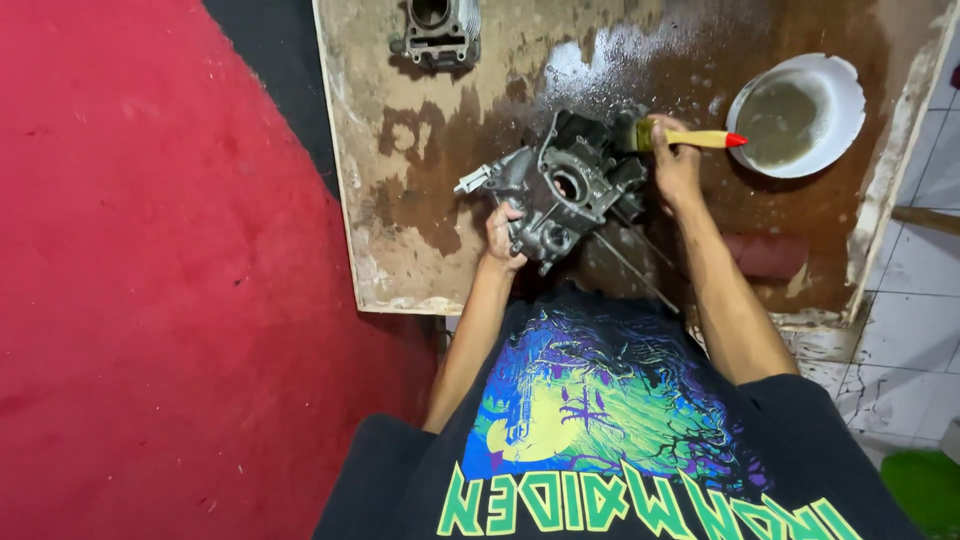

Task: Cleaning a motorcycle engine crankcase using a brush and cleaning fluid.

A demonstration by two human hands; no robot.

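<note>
Both hands [503, 232] on engine casing [560, 185], brush [690, 138] above.

A small repair workshop of an informal kind is indicated. A wet, oil-stained wooden board [420, 230] is used as the work surface beneath the hands. A grey engine casing [565, 185] is gripped by the left hand [503, 232], and a paintbrush [690, 138] is held against it by the right hand [674, 160]. Just right of the right hand, a white bowl of murky liquid [795, 115] is set. Beyond the left hand, an engine cylinder [440, 32] is seen.
</note>
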